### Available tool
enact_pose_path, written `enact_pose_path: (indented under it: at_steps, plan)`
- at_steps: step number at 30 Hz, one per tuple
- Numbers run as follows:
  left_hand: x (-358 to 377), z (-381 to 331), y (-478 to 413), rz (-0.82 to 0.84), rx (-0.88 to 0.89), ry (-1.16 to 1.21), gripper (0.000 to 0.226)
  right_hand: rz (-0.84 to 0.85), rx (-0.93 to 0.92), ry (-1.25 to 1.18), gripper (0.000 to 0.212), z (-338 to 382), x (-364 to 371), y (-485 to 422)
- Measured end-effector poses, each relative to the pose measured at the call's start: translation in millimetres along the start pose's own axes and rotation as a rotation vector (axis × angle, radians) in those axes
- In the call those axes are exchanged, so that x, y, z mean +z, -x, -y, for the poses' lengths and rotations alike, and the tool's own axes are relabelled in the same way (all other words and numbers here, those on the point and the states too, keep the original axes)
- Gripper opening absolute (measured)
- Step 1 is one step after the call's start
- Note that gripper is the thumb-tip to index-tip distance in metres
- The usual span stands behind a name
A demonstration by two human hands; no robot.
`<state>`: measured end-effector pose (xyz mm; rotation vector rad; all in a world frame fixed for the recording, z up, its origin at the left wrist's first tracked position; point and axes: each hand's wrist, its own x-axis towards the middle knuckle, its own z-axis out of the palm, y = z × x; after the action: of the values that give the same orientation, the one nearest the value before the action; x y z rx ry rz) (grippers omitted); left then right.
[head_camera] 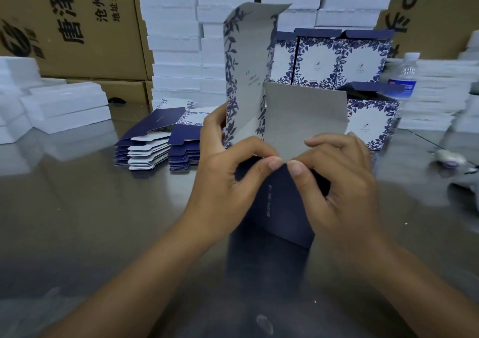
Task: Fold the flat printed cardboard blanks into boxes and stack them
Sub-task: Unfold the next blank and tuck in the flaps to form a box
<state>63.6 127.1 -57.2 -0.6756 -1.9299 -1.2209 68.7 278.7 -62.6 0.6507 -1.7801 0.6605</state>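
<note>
A half-formed blue box (pixel 280 202) stands on the steel table in front of me, its navy side facing me. A tall flowered panel and a plain grey flap rise above it. My left hand (pixel 228 161) grips its left edge, thumb pressed on the top fold. My right hand (pixel 337 179) grips the right side, thumb meeting the left thumb, fingers over the grey flap. A pile of flat printed blanks (pixel 158 145) lies to the left. Several folded boxes (pixel 337 60) stand stacked behind, one more (pixel 370 119) in front of them.
White foam trays are piled in tall columns (pixel 176 39) at the back and lie loose at left (pixel 64 106) and right. Brown shipping cartons (pixel 77 26) stand behind. A water bottle (pixel 404 78) stands at right, near a blurred small object (pixel 451 158).
</note>
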Motion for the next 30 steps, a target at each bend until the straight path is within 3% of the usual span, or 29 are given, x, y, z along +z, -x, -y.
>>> enact_pose_path:
  at_steps: [15,23,30]
  plan:
    - [-10,11,-7,-0.046,-0.080,-0.064,0.018,-0.091,-0.047,0.056,0.031,-7,0,3]
    - [-12,13,-8,-0.064,-0.049,-0.114,0.012,-0.097,-0.126,0.091,0.039,-14,-4,1]
    - [-18,25,-9,-0.120,0.010,-0.232,0.021,-0.098,-0.132,0.028,0.047,-14,-8,1]
